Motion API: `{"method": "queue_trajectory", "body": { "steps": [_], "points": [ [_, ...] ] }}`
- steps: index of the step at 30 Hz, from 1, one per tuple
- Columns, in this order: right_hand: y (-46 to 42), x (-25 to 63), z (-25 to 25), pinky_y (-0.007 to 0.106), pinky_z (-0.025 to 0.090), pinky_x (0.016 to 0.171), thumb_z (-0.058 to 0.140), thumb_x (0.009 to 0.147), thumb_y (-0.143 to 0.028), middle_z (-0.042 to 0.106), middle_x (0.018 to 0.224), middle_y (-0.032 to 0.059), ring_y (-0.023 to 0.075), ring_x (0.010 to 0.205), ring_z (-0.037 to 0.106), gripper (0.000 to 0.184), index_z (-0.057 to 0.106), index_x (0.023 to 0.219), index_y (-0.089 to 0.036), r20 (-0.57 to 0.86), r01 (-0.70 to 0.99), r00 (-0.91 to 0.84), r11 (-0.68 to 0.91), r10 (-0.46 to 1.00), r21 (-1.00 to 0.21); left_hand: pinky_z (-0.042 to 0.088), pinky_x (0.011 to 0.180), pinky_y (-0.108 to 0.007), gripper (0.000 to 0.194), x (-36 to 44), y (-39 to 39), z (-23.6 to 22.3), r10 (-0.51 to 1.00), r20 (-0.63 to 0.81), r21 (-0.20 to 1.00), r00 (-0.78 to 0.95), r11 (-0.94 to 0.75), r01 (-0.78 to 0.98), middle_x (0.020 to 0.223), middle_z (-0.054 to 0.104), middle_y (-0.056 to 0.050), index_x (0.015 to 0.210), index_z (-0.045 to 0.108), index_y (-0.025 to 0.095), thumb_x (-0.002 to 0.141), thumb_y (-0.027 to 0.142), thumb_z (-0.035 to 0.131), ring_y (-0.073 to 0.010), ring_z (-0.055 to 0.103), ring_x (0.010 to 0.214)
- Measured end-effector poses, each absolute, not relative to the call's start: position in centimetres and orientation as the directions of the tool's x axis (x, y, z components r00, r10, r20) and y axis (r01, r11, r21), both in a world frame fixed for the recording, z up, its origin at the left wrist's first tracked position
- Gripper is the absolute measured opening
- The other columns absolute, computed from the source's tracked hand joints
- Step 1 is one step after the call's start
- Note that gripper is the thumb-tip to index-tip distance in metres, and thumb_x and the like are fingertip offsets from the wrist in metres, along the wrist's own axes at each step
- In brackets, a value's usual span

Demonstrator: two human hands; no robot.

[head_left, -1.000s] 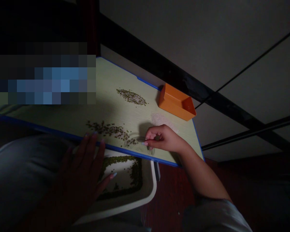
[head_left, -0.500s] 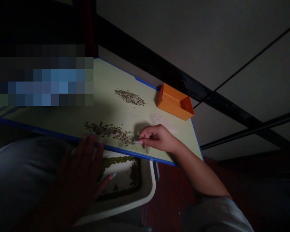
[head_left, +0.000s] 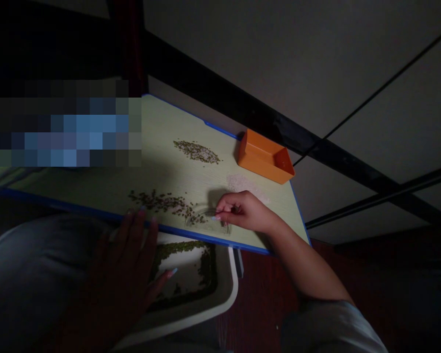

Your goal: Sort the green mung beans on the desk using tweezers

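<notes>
My right hand (head_left: 238, 211) is closed, thumb and fingers pinched at the rim of a clear round dish or lid (head_left: 223, 227), low over the table near its front edge. Dark small grains (head_left: 161, 202) lie in a loose strip to the left of it, some seen at or through the clear piece. My left hand (head_left: 128, 264) is in shadow, fingers stretched and thumb apart, with its fingertips by the table's blue edge. Beneath the table edge a white tub (head_left: 226, 289) holds green-brown grains banked along its sides.
On the pale table (head_left: 158, 117) lie a pile of mixed green and pale grains (head_left: 196, 152) and a patch of pale grains (head_left: 244, 184). An orange box (head_left: 266, 162) stands at the far right edge, near a light panelled wall (head_left: 279, 73). A blurred-out area covers the left.
My right hand has shifted slightly right, and the clear round piece has moved with it. My left hand stays nearly in place. The view has tilted a little.
</notes>
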State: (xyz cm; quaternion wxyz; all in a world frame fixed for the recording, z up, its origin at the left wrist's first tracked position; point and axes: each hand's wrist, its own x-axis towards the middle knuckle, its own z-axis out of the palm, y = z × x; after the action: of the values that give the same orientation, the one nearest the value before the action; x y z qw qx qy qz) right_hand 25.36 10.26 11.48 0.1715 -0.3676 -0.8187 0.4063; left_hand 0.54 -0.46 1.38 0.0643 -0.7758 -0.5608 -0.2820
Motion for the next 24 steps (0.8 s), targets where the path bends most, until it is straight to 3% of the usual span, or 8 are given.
{"method": "queue_trajectory", "body": {
  "steps": [6, 14, 24],
  "points": [
    [10.6, 25.6, 11.4, 0.02, 0.037, 0.051, 0.064, 0.082, -0.027, 0.059, 0.057, -0.0023, 0.0088, 0.051, 0.051, 0.015, 0.057, 0.077, -0.015, -0.013, 0.525, -0.597, 0.379, 0.802, -0.762, 0.026, 0.112, -0.064, 0.085, 0.7, -0.4, 1.3, 0.84, 0.504, 0.231, 0.2, -0.354, 0.906, 0.157, 0.02, -0.021, 0.145, 0.009, 0.017, 0.078, 0.065, 0.033, -0.0349, 0.018, 0.146],
    [12.0, 27.1, 11.2, 0.021, 0.039, 0.052, 0.072, 0.076, -0.039, 0.059, 0.058, -0.0016, 0.0101, 0.053, 0.053, 0.029, 0.056, 0.075, -0.015, 0.012, 0.504, -0.467, 0.278, 0.884, -0.818, 0.025, 0.112, -0.064, 0.086, 0.4, -0.4, 1.1, 0.835, 0.512, 0.227, 0.204, -0.36, 0.905, 0.157, 0.019, -0.02, 0.145, 0.011, 0.018, 0.077, 0.065, 0.035, -0.0344, 0.017, 0.146],
    [11.8, 27.1, 11.7, 0.021, 0.04, 0.053, 0.069, 0.079, -0.039, 0.058, 0.058, -0.0023, 0.0096, 0.053, 0.053, 0.026, 0.057, 0.076, -0.016, -0.015, 0.479, -0.536, 0.289, 0.844, -0.828, 0.023, 0.113, -0.064, 0.085, 0.6, -0.4, 1.1, 0.842, 0.506, 0.248, 0.187, -0.35, 0.903, 0.157, 0.02, -0.019, 0.145, 0.011, 0.018, 0.078, 0.065, 0.033, -0.0338, 0.017, 0.146]
  ]
}}
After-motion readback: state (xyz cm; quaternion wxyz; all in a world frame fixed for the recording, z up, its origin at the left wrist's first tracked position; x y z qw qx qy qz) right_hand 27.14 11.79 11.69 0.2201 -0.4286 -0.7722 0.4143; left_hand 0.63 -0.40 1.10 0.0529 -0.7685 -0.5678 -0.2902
